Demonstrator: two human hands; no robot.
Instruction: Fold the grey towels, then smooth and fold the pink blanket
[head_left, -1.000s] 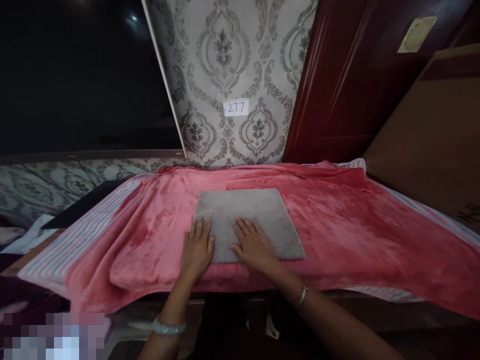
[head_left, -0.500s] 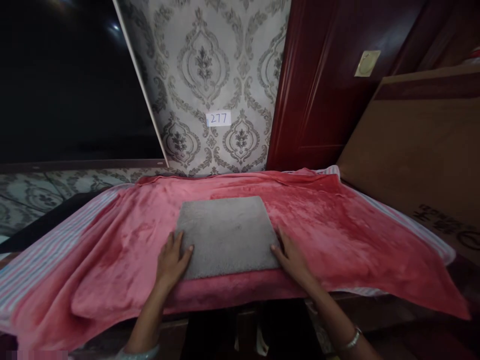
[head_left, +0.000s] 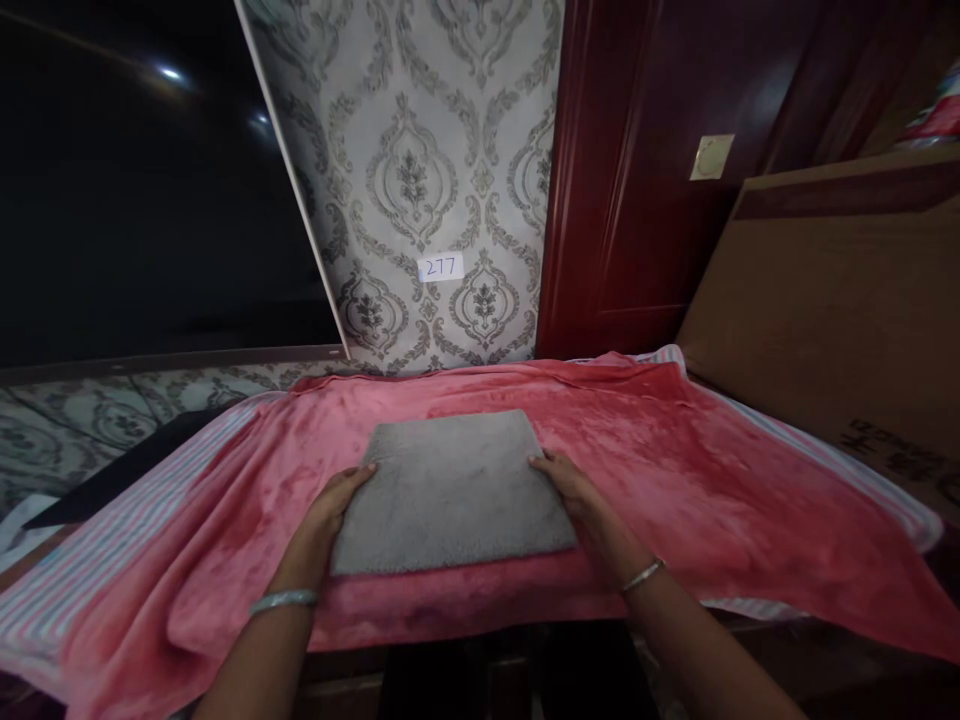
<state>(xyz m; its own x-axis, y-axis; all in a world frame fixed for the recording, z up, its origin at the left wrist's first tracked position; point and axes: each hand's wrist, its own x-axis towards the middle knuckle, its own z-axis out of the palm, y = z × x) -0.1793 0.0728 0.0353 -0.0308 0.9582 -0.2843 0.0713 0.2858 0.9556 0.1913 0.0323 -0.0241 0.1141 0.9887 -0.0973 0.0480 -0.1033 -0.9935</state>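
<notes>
A grey, plush, four-sided towel or mat point(head_left: 454, 495) lies on a pink fleece blanket point(head_left: 637, 440). At its left edge my left hand point(head_left: 341, 492) is closed, the thumb on top and the other fingers partly out of sight at the side. My right hand point(head_left: 566, 480) pinches the right edge the same way, with its thumb lying over the top. The grey piece looks flat, its near edge close to the front of the blanket. Whether it is folded I cannot tell.
A large dark screen point(head_left: 150, 200) stands at the back left. Behind the blanket is patterned wallpaper with a paper label point(head_left: 441, 266) reading 277. On the right, a big cardboard box point(head_left: 832, 320) borders the surface. Striped cloth point(head_left: 142, 500) shows beneath the blanket's left side.
Both hands have moved farther along the side edges, away from me, and closed on the grey piece; before, they rested at its near sides with fingers spread. My view has tilted up slightly.
</notes>
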